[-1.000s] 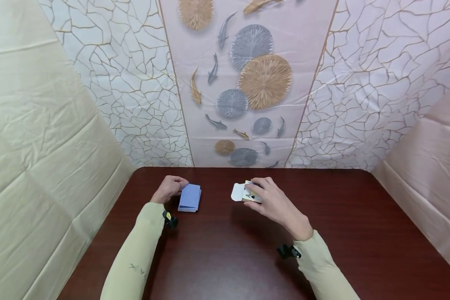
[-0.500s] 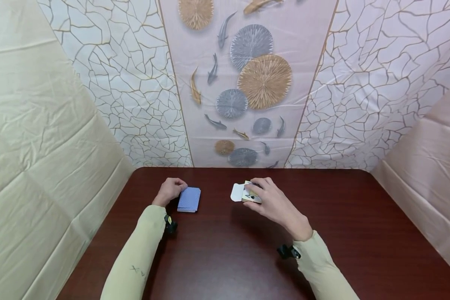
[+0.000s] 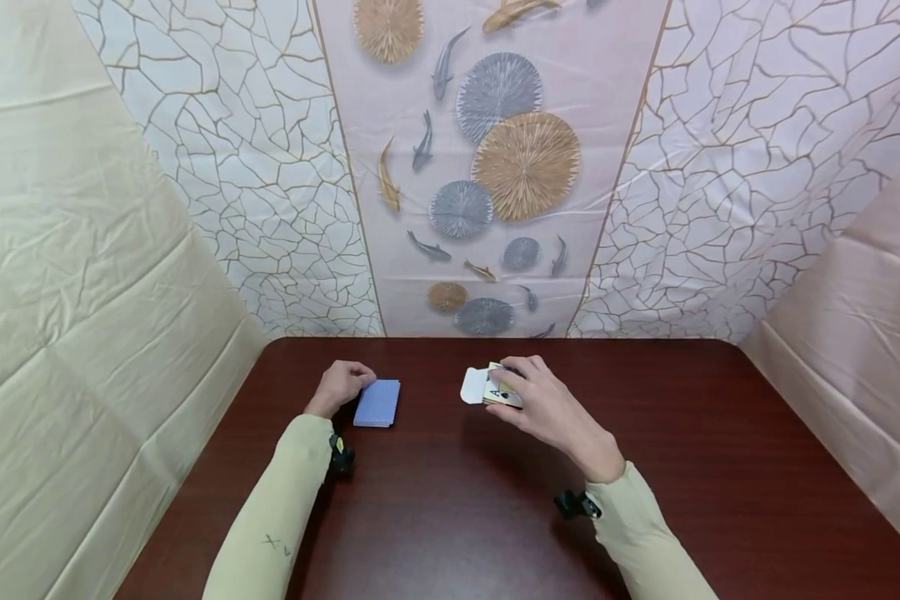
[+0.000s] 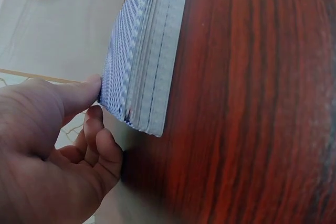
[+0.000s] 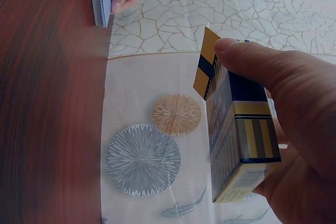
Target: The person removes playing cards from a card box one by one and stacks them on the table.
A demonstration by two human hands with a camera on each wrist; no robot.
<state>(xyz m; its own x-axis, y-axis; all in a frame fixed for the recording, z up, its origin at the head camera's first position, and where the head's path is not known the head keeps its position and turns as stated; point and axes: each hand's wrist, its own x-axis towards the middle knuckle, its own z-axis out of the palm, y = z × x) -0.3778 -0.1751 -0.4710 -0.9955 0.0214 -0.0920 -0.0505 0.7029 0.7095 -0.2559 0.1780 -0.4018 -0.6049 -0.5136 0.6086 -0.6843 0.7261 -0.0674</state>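
In the head view, a deck of blue-backed playing cards (image 3: pixel 377 403) lies at the left of the dark table. My left hand (image 3: pixel 341 386) pinches its far left corner. In the left wrist view, the thumb (image 4: pixel 84 92) presses on the deck's corner, and the other fingers curl below it. My right hand (image 3: pixel 543 400) grips a card box (image 3: pixel 504 391) above the table, with a white flap (image 3: pixel 473 386) folded out toward the left. An "A" and a black suit mark show on the side facing up. In the right wrist view, the card box (image 5: pixel 239 129) is striped gold and dark blue.
The dark red-brown table (image 3: pixel 435 517) ends at a patterned cloth backdrop (image 3: pixel 487 167) with lily pads and fish. Pale cloth panels (image 3: pixel 120 333) close in both sides. Small black cameras sit on both wrists.
My left hand has come slightly lower and nearer, and the deck sits flatter and squarer. Its top edge has dropped in view. My right hand and the card box have hardly moved.
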